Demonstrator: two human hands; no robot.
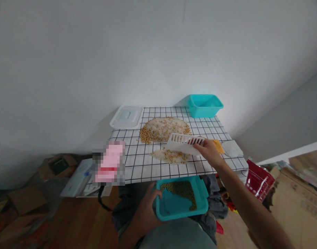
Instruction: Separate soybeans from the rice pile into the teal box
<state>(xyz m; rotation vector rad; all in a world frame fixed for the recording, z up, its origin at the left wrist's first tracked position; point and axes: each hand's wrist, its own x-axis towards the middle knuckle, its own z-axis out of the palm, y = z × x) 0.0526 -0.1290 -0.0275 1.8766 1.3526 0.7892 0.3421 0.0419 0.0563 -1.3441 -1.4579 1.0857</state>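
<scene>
My right hand grips the right end of a white slotted plastic board, tilted over the table. Below its lower edge lies a small patch of white grains mixed with tan beans. A larger heap of the same mix spreads behind the board, with beans densest at its left end. My left hand is closed on the left rim of a teal plastic bin, held over my lap under the table's front edge. Inside the bin are greenish and tan beans, gathered toward the far and right sides.
On the grid-patterned tablecloth, a clear lid lies back left and another teal bin stands back right. A yellow item and white pad lie at right. A blurred pink object sits at the left edge.
</scene>
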